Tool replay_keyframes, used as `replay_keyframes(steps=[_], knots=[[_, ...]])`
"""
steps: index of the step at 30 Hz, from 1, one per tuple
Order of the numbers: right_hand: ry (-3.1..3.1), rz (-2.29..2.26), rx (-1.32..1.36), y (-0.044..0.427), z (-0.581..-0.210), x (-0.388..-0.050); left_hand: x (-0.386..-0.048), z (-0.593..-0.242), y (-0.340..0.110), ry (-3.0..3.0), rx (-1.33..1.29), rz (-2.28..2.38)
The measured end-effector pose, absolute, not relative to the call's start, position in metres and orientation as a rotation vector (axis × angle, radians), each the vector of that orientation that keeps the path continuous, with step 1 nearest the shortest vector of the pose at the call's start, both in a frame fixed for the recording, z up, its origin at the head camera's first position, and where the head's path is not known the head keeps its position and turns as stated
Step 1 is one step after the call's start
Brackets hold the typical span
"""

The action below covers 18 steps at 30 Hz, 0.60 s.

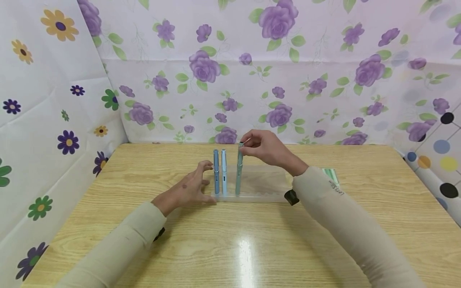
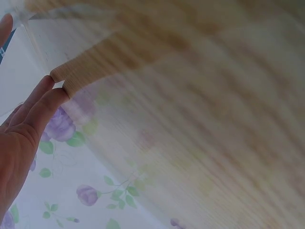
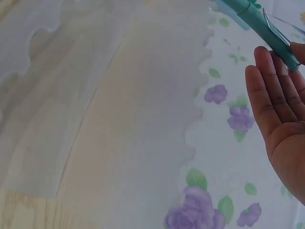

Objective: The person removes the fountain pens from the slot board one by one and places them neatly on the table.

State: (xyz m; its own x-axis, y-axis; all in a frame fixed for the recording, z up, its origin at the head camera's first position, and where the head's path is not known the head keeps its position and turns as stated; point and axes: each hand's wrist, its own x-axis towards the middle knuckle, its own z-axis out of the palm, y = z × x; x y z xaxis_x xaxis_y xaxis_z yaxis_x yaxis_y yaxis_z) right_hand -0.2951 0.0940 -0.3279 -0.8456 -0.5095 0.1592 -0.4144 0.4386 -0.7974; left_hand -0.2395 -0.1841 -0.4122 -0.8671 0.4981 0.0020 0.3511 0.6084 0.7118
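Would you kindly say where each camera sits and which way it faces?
Head: worn on head, facing forward and down at teal pen and rack; left hand, right hand and sleeves show.
Left wrist: on that wrist, facing floral backdrop; left hand shows.
Right wrist: on that wrist, facing rack and backdrop; right hand shows.
Head and right wrist share the teal pen.

The left sleeve (image 1: 120,244) is pale beige and creased; the right sleeve (image 1: 347,224) matches, with dark lettering (image 1: 336,187) near its cuff (image 1: 306,180). A small black block (image 1: 292,197) shows beneath.
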Motion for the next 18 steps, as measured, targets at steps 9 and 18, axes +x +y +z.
replay_keyframes(steps=[9, 18], knots=[[2.56, -1.406, -0.76, 0.121, -0.324, -0.299, -0.24, -0.412, -0.183, 2.63, 0.702, 1.109], [2.546, -1.406, -0.729, 0.143, -0.323, -0.299, -0.24, -0.412, -0.183, 2.621, 0.677, 1.114]])
